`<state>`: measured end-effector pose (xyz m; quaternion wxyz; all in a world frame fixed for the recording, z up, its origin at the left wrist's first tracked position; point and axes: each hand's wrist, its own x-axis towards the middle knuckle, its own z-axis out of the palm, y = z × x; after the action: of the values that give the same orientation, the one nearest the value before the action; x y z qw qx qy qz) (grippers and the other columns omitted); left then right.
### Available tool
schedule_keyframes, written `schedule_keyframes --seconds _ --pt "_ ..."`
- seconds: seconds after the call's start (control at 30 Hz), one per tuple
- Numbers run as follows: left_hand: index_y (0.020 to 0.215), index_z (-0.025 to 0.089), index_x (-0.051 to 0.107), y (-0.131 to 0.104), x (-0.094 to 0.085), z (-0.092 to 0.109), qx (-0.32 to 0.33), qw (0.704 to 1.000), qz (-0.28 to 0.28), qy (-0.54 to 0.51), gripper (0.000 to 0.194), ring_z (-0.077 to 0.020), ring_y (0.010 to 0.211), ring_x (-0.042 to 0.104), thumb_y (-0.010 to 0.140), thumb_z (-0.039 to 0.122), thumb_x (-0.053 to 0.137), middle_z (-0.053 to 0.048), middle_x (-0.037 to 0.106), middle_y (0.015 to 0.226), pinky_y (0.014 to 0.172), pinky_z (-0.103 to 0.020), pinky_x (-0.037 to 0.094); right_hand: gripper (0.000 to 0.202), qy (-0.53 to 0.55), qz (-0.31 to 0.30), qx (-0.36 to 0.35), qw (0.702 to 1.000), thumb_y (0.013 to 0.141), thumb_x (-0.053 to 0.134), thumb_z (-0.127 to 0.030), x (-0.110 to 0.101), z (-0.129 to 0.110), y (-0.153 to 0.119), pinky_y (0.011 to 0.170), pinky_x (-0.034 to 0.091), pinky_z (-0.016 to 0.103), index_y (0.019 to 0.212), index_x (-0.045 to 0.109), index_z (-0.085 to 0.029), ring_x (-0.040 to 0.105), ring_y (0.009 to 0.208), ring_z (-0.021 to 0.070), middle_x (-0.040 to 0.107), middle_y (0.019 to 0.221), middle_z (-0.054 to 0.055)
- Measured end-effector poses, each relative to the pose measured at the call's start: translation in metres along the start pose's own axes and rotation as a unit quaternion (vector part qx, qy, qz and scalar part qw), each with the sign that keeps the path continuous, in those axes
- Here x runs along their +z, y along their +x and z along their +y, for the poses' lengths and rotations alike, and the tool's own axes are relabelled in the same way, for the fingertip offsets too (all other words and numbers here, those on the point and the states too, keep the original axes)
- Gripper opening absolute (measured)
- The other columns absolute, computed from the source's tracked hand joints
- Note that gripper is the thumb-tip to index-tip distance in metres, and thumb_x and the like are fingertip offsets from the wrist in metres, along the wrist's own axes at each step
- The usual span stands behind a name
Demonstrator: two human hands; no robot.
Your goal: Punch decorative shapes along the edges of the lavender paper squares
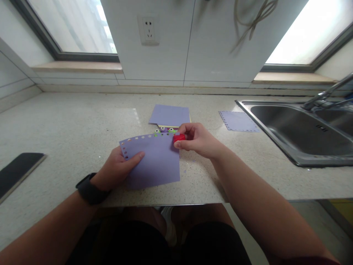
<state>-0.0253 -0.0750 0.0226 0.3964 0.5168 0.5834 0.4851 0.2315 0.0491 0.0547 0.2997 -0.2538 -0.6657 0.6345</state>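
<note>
My left hand (120, 163) grips a purple sheet of paper (157, 162) by its left side, the thumb lying on top. Small cut-out shapes run along the sheet's top edge and down the upper part of its left edge. At the top right corner, my right hand (197, 140) pinches a small red craft punch (179, 138) that sits over the paper's edge. Just behind the sheet, some green and purple pieces with round eyes (164, 130) peek out, mostly hidden by it.
Behind lies a stack of purple paper (171, 115). Another purple sheet with punched edges (239, 121) rests beside the steel sink (300, 132) on the right. A dark notebook-like object (19, 171) is at the left. The counter's front edge (165, 205) runs close below my hands.
</note>
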Motion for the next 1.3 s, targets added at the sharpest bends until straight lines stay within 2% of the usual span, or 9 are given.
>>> schedule_keyframes --seconds 0.2,0.43,0.77,0.97,1.3 --pt "0.117 0.017 0.077 0.000 0.000 0.001 0.011 1.000 0.002 0.006 0.046 -0.0366 0.104 0.076 0.081 0.047 0.082 -0.013 0.081 0.108 0.097 -0.049 0.061 0.042 0.007 -0.005 -0.001 1.000 0.066 0.094 -0.030 0.001 0.000 -0.001 0.046 0.038 0.021 0.077 0.056 -0.019 0.053 0.050 0.0077 0.063 0.061 -0.004" --pt "0.113 0.017 0.077 0.000 -0.001 0.001 0.009 1.000 -0.003 0.011 0.041 -0.0362 0.108 0.075 0.084 0.047 0.080 -0.013 0.080 0.116 0.101 -0.051 0.058 0.039 0.005 -0.002 -0.004 1.000 0.065 0.094 -0.029 0.002 0.003 -0.001 0.055 0.047 0.024 0.077 0.058 -0.018 0.061 0.061 0.0108 0.068 0.070 -0.001" --pt "0.118 0.018 0.075 -0.001 -0.001 0.001 0.015 1.000 -0.020 0.016 0.042 -0.0363 0.117 0.072 0.086 0.046 0.078 -0.013 0.077 0.123 0.110 -0.054 0.052 0.044 0.043 0.024 -0.022 0.999 0.061 0.095 -0.029 0.006 0.014 0.005 0.050 0.043 0.021 0.074 0.055 -0.019 0.057 0.057 0.0088 0.062 0.067 -0.004" --pt "0.119 0.018 0.074 -0.001 -0.001 0.002 0.000 1.000 -0.018 0.010 0.045 -0.0366 0.116 0.072 0.085 0.046 0.080 -0.013 0.078 0.122 0.106 -0.052 0.055 0.046 0.051 0.009 -0.009 0.999 0.059 0.097 -0.027 0.004 0.017 0.006 0.047 0.040 0.020 0.075 0.054 -0.019 0.055 0.053 0.0074 0.062 0.065 -0.005" --pt "0.116 0.017 0.076 0.000 0.000 0.000 -0.015 1.000 0.010 -0.021 0.049 -0.0372 0.107 0.074 0.079 0.048 0.083 -0.013 0.080 0.109 0.097 -0.048 0.060 0.033 0.051 -0.047 -0.016 0.998 0.076 0.090 -0.031 -0.007 0.016 0.005 0.050 0.042 0.022 0.081 0.059 -0.019 0.056 0.055 0.0093 0.064 0.065 -0.004"
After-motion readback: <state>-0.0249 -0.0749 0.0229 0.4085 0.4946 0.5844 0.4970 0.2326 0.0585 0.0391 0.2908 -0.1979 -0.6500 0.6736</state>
